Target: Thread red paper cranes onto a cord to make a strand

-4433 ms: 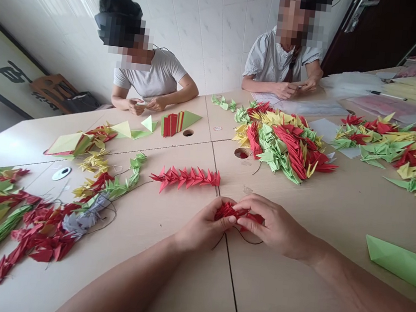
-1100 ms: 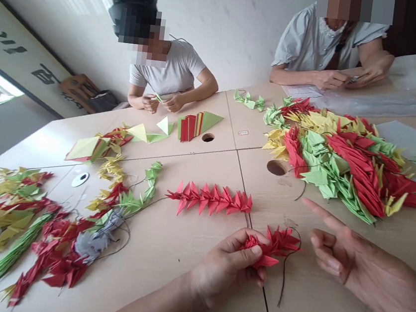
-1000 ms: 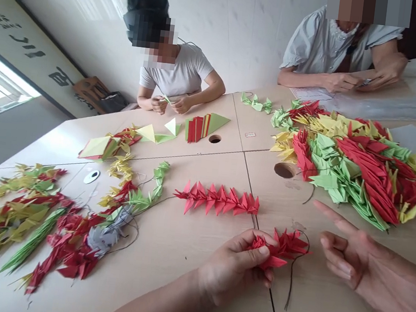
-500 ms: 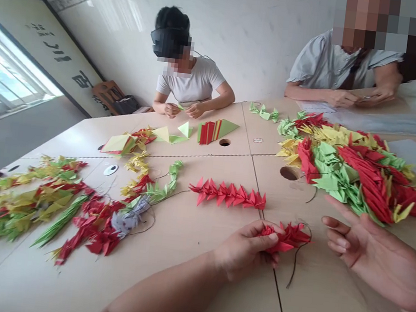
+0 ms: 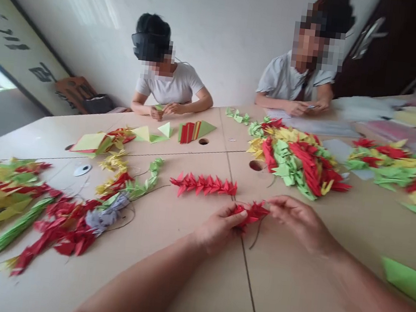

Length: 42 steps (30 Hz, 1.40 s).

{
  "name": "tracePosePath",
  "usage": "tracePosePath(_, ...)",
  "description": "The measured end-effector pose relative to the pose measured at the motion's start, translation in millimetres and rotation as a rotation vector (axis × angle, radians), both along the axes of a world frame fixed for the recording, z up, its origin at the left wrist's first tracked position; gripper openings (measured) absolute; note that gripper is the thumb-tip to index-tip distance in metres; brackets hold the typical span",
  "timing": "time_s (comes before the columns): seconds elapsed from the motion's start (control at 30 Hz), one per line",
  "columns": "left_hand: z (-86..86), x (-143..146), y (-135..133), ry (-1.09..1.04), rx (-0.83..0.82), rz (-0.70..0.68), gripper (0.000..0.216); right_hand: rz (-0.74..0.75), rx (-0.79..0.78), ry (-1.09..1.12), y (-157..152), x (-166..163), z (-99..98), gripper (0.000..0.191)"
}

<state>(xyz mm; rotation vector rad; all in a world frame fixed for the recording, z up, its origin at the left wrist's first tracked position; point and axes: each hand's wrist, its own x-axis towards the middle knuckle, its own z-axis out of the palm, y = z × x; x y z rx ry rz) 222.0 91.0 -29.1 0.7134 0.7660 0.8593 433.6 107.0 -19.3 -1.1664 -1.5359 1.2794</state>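
Note:
My left hand [image 5: 218, 227] pinches a small bunch of red folded paper cranes [image 5: 250, 212] strung on a dark thread [image 5: 256, 235]. My right hand [image 5: 298, 220] has its fingertips closed on the right end of the same bunch. Both hands hover just above the beige table [image 5: 289, 295] near its centre seam. A finished strand of red cranes [image 5: 203, 184] lies flat just beyond my hands.
A heap of red, green and yellow cranes [image 5: 298, 158] lies beyond my right hand, another pile [image 5: 397, 170] at far right. Strung garlands [image 5: 36, 211] cover the left side. Two people sit across the table folding paper. A green sheet [image 5: 407, 281] lies at right.
My right hand, open and held away a moment ago, has come in and closed on the red bunch. The camera has swung right and back.

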Motion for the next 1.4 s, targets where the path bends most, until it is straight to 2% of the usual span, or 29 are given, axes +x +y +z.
tracePosePath(0.07, 1.7, 0, -1, 0.03, 0.034, -0.001, 0.038, 0.066, 0.186, -0.145, -7, -7, 1.8, 0.024)
tracePosePath(0.17, 4.1, 0, -2, 0.047, 0.061, -0.015, 0.037, 0.083, 0.401, -0.292, -13, -16, 3.4, 0.018)
tracePosePath(0.3, 6.2, 0, -3, 0.05, 0.07, -0.027, 0.037, 0.103, 0.514, -0.367, -16, -22, 2.7, 0.017)
tracePosePath(0.57, 6.6, 1, -3, 0.089, 0.125, -0.073, 0.036, 0.106, 0.592, -0.405, -18, -27, -1.9, 0.015)
tracePosePath(0.87, 2.4, 3, -3, 0.024, 0.082, -0.029, 0.037, 0.116, 0.616, -0.404, -21, -30, -0.3, 0.015)
tracePosePath(1.07, 2.0, 2, -4, 0.076, 0.16, -0.062, 0.038, 0.105, 0.618, -0.428, -21, -32, -6.1, 0.015)
tracePosePath(1.23, 3.1, -2, -4, 0.129, 0.26, -0.191, 0.049, 0.105, 0.607, -0.442, -21, -33, -8.0, 0.017)
tracePosePath(1.4, -1.4, -2, -4, 0.201, 0.311, -0.163, 0.038, 0.08, 0.584, -0.387, -19, -28, -4.5, 0.013)
